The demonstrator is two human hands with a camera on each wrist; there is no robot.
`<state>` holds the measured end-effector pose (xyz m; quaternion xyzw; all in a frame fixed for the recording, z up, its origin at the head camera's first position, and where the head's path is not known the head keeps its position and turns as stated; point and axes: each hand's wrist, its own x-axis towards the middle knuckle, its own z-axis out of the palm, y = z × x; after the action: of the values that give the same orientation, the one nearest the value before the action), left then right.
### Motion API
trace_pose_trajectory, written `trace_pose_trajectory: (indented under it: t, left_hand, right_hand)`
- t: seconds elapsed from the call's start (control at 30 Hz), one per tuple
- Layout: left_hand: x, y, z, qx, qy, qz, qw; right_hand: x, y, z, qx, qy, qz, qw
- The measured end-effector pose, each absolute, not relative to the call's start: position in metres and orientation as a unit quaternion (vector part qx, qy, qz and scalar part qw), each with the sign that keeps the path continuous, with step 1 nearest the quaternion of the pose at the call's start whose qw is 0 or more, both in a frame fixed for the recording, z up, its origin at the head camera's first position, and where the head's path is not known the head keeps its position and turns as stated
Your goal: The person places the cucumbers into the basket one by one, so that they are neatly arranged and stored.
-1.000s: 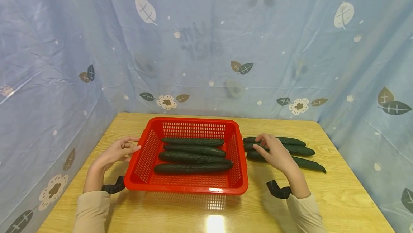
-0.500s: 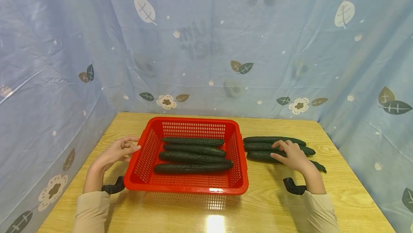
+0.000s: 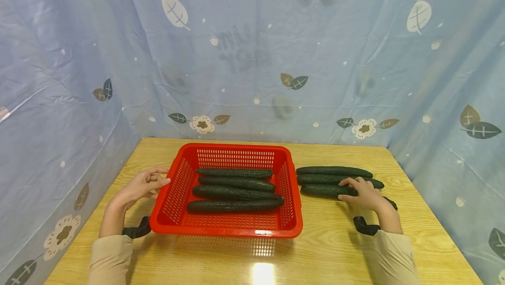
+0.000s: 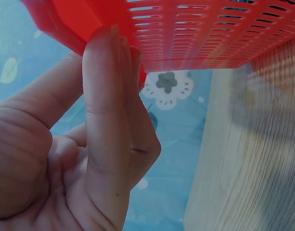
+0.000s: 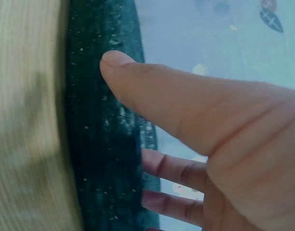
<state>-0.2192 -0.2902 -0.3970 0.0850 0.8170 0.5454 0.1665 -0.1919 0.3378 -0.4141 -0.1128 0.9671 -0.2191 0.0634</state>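
Note:
A red plastic basket [image 3: 225, 232] with slotted walls stands left of the table's middle, and several dark green cucumbers [image 3: 234, 206] lie side by side in it. My left hand [image 3: 140, 186] pinches its left rim; the left wrist view has the fingertips at the basket wall [image 4: 186, 33]. To the right of the basket, my right hand [image 3: 364, 195] grips the nearest loose cucumber [image 3: 319, 190] around its middle. In the right wrist view the thumb lies across that cucumber [image 5: 99, 144], with fingertips on its far side. The hand covers part of its right half.
Two more cucumbers, the farther one [image 3: 335, 171] and the middle one [image 3: 315, 179], lie just behind the gripped one. The wooden table [image 3: 323, 250] meets a blue patterned curtain [image 3: 252, 57] at the back and both sides. Black wrist mounts [image 3: 364, 226] stick out under the wrists.
My right hand has moved right, away from the basket side, and come down onto the nearest loose cucumber, its fingers now around it. The left hand stays on the basket rim.

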Motion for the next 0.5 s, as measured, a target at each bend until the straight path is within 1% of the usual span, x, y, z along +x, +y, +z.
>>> trace_pose_trajectory:
  t: [0.5]
  left_hand:
    - [-0.218,-0.290,-0.397,0.090,0.816,0.547,0.166]
  right_hand:
    - [-0.201,0.334,-0.433,-0.099,0.975,-0.189,0.068]
